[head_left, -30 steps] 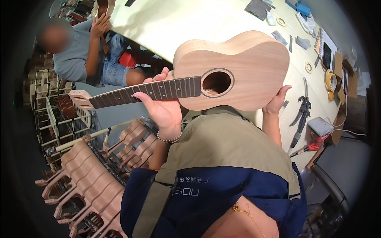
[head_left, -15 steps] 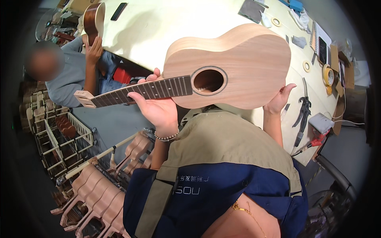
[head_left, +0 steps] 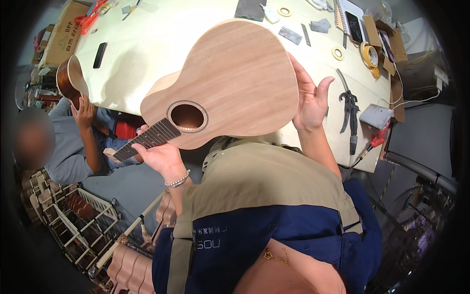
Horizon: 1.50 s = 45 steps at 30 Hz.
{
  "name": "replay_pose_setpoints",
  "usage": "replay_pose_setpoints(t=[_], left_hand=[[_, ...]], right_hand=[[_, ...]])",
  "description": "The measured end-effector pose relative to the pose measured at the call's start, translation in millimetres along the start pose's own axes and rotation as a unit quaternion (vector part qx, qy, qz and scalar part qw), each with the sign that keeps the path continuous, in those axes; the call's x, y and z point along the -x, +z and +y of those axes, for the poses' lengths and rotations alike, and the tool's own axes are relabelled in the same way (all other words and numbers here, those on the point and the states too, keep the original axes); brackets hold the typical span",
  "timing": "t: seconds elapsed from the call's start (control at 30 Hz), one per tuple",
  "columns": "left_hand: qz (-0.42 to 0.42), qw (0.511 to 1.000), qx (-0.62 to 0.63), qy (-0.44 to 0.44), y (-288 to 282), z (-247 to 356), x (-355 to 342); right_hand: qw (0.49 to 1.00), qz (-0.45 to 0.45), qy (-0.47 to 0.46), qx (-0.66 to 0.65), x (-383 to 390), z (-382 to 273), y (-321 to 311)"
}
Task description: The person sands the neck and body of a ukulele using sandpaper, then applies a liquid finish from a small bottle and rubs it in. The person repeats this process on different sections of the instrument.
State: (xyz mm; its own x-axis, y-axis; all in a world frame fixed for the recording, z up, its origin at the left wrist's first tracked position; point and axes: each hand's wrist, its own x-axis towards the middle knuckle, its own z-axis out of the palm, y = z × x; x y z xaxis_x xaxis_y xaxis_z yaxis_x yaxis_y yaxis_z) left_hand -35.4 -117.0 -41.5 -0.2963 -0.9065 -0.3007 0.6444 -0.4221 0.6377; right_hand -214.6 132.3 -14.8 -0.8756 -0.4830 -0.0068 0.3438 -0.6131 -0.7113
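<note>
An unfinished pale wood ukulele (head_left: 245,83) is held up over the near edge of the table, its soundhole side toward me. Its dark fretboard (head_left: 149,141) slants down to the left and ends in a bare headstock. My left hand (head_left: 164,156) is closed round the neck near the body, thumb across the near side and fingertips showing beyond. At the body's right end my right hand (head_left: 311,100) supports the rounded edge, its palm turned up and thumb sticking out; some fingers are hidden behind the wood.
On the pale table (head_left: 127,54) lie a phone (head_left: 100,55), tape rolls (head_left: 338,53), a black air blow gun (head_left: 349,112) and a sander with a red body (head_left: 377,128). A co-worker (head_left: 73,142) at left holds a darker ukulele (head_left: 70,81). Racks of wooden bodies (head_left: 132,269) stand lower left.
The ukulele has tilted, its right end rising and coming closer, while the neck points more steeply down to the left. Both hands moved with it. The view has shifted to the right.
</note>
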Motion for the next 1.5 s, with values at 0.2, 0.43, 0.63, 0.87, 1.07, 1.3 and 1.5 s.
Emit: replay_pose_setpoints(t=[0.2, 0.43, 0.63, 0.87, 1.07, 1.3, 1.5], left_hand=[[-0.004, 1.000, 0.001, 0.013, -7.4, -0.5, -0.6], [0.018, 1.000, 0.016, -0.007, -12.1, 4.6, 1.2], [0.025, 0.999, 0.023, -0.008, -18.9, 3.1, 3.2], [0.019, 0.996, 0.008, -0.082, -27.7, 18.3, -0.7], [-0.089, 0.995, -0.020, -0.039, -10.6, 26.1, 21.0], [-0.181, 0.963, -0.178, 0.091, -1.2, 28.3, 41.6], [-0.122, 0.958, -0.216, 0.144, 4.2, 28.2, 57.7]], right_hand=[[1.000, -0.001, 0.007, -0.014, 4.2, 2.9, -7.0], [0.997, -0.004, 0.043, -0.068, 2.4, 2.5, -3.8], [0.996, -0.023, 0.051, -0.072, 6.0, 0.7, -7.2], [0.990, -0.009, 0.115, -0.076, 0.1, -7.0, -3.6], [0.982, 0.006, 0.187, 0.008, 2.7, -8.2, -3.8], [0.907, 0.098, 0.268, 0.309, 1.9, -5.0, -28.5], [0.859, 0.090, 0.325, 0.385, 4.3, 4.4, -57.2]])
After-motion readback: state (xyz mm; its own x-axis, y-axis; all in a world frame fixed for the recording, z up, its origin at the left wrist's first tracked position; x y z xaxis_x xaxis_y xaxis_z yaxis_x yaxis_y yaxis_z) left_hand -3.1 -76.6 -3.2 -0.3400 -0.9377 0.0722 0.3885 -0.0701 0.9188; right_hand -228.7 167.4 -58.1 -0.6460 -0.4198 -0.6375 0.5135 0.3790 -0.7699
